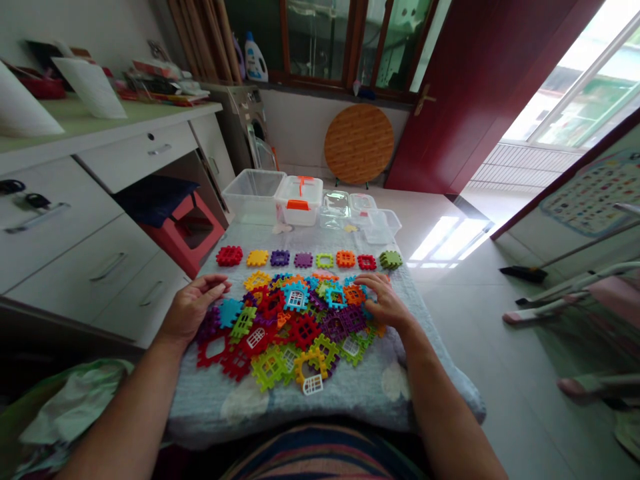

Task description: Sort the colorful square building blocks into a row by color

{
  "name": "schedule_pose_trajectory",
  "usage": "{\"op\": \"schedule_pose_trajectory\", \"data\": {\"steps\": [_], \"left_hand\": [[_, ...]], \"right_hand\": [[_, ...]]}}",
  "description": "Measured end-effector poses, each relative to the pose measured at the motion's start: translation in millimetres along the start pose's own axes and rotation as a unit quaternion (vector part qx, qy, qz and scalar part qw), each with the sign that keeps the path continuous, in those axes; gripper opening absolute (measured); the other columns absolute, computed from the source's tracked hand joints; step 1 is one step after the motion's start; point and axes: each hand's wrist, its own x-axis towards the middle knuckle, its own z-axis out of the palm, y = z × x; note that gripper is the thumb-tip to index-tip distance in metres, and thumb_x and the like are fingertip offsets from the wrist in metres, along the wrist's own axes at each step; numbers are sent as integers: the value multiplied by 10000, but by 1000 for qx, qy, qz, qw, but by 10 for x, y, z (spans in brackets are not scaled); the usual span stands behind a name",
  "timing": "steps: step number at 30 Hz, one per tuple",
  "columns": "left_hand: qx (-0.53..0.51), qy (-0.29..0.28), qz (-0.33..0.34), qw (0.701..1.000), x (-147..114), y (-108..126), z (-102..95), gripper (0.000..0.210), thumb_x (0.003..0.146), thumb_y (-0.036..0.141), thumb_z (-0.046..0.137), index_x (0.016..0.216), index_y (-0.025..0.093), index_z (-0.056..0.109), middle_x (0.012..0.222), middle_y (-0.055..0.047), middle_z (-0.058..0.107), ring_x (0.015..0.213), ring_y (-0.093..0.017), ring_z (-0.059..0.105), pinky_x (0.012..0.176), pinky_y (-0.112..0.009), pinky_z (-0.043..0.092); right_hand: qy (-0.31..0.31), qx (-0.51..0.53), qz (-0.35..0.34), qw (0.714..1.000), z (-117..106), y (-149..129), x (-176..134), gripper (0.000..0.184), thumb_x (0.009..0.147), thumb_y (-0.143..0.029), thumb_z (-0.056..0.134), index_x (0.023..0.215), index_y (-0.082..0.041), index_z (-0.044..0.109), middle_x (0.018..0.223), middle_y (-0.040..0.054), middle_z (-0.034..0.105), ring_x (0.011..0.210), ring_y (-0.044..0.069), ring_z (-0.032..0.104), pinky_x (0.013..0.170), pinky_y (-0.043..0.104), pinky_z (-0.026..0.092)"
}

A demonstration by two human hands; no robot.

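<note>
Left grip [190, 310] loosely open beside a heap of colourful plastic pieces [304, 331]; right grip [389, 303] at the heap's right edge, unclear whether pinching one; beyond, a row of similar pieces [303, 260], then plastic boxes [254, 209], on a cloth-covered surface [350, 397]

Heap of plastic tiles [305, 330] (mixed colours) lay on a cloth-covered table [350, 397], left hand [193, 305] at its left edge, right hand [387, 301] at its right. Beyond lay a row of tiles [303, 260]; plastic boxes [255, 205] stood behind.
</note>
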Motion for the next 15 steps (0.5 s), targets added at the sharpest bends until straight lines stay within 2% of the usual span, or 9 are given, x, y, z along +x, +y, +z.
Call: {"op": "schedule_pose_trajectory", "data": {"steps": [3, 8, 12, 15], "left_hand": [[2, 2, 1, 1000, -2, -6, -3, 478, 602, 488, 771, 954, 183, 668, 887, -60, 751, 847, -232, 716, 676, -296, 573], [-5, 1, -9, 1000, -3, -8, 3, 461, 594, 460, 785, 947, 184, 674, 884, -52, 750, 796, -215, 707, 662, -292, 569], [-16, -4, -16, 1000, 1, -24, 0, 461, 590, 439, 799, 956, 186, 678, 884, -40, 751, 815, -201, 702, 686, -274, 564], [-18, -8, -17, 1000, 6, -42, -5, 458, 594, 438, 802, 958, 189, 677, 894, -39, 753, 846, -204, 703, 716, -279, 566]], "right_hand": [[-54, 17, -16, 998, -11, -77, 6, 606, 648, -73, 513, 1200, -264, 673, 1254, 41, 664, 1177, 249, 538, 1064, 480, 395], [-73, 24, -17, 997, -25, -88, 8, 521, 695, -89, 543, 1163, -249, 708, 1193, 54, 701, 1129, 256, 574, 1043, 486, 414], [-18, 70, -10, 997, 18, -43, 13, 367, 771, -117, 540, 1048, -256, 737, 1099, 52, 733, 1090, 242, 597, 1025, 488, 430], [66, 115, 46, 990, 16, 13, 21, 215, 839, -212, 548, 957, -239, 726, 995, 59, 735, 984, 228, 636, 953, 447, 480]]}}
